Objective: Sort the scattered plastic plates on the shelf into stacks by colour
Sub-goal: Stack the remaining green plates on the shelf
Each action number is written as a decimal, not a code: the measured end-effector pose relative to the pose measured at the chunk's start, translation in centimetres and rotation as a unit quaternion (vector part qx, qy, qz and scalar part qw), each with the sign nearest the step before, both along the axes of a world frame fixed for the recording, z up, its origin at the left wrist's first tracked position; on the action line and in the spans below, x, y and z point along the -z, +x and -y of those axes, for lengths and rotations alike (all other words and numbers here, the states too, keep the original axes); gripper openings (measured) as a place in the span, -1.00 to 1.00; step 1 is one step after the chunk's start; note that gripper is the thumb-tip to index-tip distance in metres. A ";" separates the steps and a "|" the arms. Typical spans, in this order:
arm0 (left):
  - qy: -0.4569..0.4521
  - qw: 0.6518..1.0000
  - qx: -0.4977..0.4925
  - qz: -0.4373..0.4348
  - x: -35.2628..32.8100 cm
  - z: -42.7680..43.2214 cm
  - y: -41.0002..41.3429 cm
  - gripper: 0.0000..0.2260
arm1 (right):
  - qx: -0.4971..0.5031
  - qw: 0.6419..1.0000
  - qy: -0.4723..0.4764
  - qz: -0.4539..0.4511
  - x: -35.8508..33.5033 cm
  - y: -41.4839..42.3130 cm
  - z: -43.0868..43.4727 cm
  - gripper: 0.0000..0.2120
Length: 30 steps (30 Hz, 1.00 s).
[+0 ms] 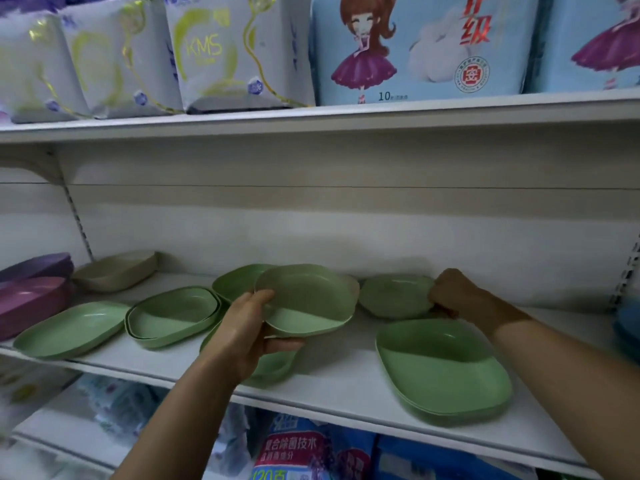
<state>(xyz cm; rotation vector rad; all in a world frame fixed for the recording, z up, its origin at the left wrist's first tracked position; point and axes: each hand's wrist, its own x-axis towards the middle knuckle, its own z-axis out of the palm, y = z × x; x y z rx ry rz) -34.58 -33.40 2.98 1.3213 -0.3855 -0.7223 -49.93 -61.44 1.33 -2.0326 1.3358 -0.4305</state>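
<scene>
Several green plastic plates lie scattered on the white shelf. My left hand grips a tilted green plate by its near rim, lifted above another green plate. My right hand pinches the right edge of a green plate near the back wall. A small stack of green plates sits at the front right. A nested pair and a single green plate lie to the left. One more green plate shows behind the held one.
A beige plate stands at the back left, beside purple and pink plates at the left edge. Blue plates peek in at the far right. Packaged goods fill the shelf above and the shelf below.
</scene>
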 end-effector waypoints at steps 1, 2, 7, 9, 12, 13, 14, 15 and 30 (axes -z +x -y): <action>0.000 1.000 0.002 -0.001 0.2 -0.3 0.0 -0.83 | 0.010 0.999 -0.026 0.041 -0.2 0.1 0.0 -0.94; -0.001 1.000 0.003 -0.001 0.4 -0.5 -0.1 -0.82 | 0.014 0.995 -0.050 0.084 -0.3 0.2 0.1 -0.87; -0.012 1.000 0.002 0.011 0.9 -1.1 -1.6 -0.80 | -0.011 0.966 -0.130 0.224 -2.5 -0.1 -2.6 -0.71; -0.020 1.000 -0.002 0.022 0.9 -1.3 -2.6 -0.79 | -0.079 0.959 -0.118 0.246 -3.6 -0.4 -4.6 -0.75; -0.047 0.998 -0.003 0.045 1.0 -1.9 -4.1 -0.71 | -0.155 0.955 -0.121 0.223 -4.9 -0.5 -8.0 -0.81; -0.058 0.997 0.003 0.053 1.1 -2.1 -4.5 -0.69 | -0.174 0.957 -0.122 0.196 -5.1 -0.4 -9.1 -0.81; -0.069 0.996 0.012 0.056 1.3 -2.4 -4.9 -0.68 | -0.188 0.961 -0.126 0.161 -5.2 -0.2 -10.1 -0.81; -0.080 0.995 0.021 0.055 1.5 -2.7 -5.3 -0.67 | -0.194 0.964 -0.134 0.124 -5.1 0.0 -11.1 -0.80; -0.071 0.994 -0.041 0.070 2.3 -15.0 6.3 -0.78 | -0.288 0.919 -0.263 0.056 -2.8 13.0 -25.3 -0.58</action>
